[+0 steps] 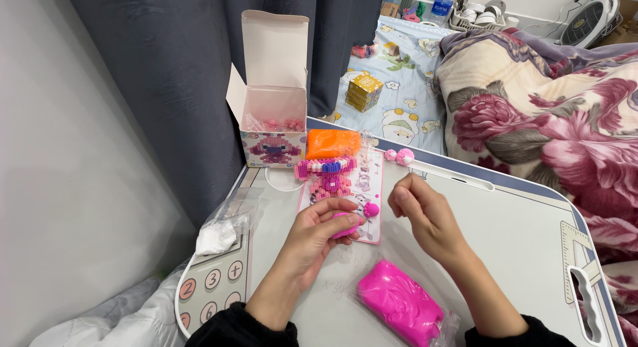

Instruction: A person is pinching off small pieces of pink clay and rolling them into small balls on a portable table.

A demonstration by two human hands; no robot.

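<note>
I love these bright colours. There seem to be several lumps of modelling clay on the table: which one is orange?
The orange clay is the bagged lump at the table's far edge, beside the open box. The big bagged lump near the wrists is hot pink.

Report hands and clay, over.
Left hand shut on pink clay piece. Right hand pinched, contents unclear. Pink clay bag near wrists. Nothing blocking.

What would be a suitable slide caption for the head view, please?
Left hand holds a pink clay lump beside a pink block figure; right hand pinches nearby, over a white lap table.
</note>
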